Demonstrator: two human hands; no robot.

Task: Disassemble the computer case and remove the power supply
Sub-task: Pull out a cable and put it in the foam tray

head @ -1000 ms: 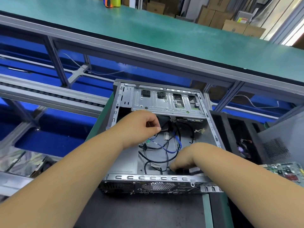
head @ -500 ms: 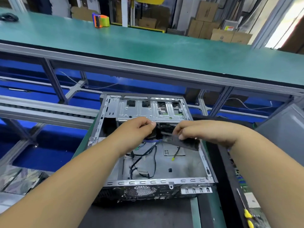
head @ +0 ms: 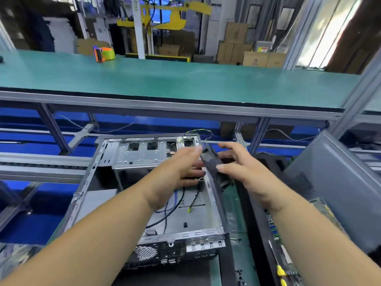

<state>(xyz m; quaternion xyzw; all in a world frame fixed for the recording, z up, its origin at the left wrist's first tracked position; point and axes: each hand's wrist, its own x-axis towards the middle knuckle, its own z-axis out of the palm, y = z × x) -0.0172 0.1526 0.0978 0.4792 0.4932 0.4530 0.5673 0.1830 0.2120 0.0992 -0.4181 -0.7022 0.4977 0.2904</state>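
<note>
- Both bare forearms reach forward from the bottom corners and converge at the middle.
- The left hand [head: 181,168] is open, fingers straight and pointing right, palm turned down.
- The right hand [head: 237,164] has its thumb and fingers curled in a grip.

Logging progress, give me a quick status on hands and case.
Right hand grips black part; left hand open beside it. Computer case open, loose cables inside.
</note>
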